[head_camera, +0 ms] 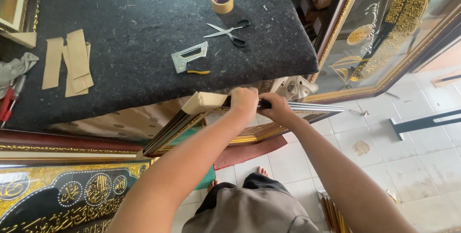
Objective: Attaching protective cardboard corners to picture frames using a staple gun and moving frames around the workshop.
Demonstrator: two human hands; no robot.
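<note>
Head view: looking down past both arms at a bench (144, 31) topped with dark felt, tiled floor below.
Left hand (244, 101): fingers curled shut over the top edge of a frame (192, 127), just beside the bench's front edge.
Right hand (276, 108): closed on the same edge, touching the left hand; its fingers wrap a dark bar along the frame's rim.
Frame: held on edge off the bench, against the front edge near its right corner; it slants from lower left to upper right, gold trim showing, with a cardboard corner guard (204, 102) just left of the left hand.
Tape roll (222, 0): near the bench's far edge, lying flat.
Scissors (228, 32): just in front of the tape, blades open, black handles toward the right edge.
Staple gun (189, 57): mid-bench, toward the front, with a yellow-handled tool (198, 72) touching its near side.
Paper strips (72, 62): a loose overlapping group near the bench's left edge.
Red tool (9, 99): at the left edge, beside a grey rag (14, 67).
Other frames: a gold-lettered black panel (67, 197) under the front left corner; a large glazed one (384, 31) leaning to the right of the bench.
</note>
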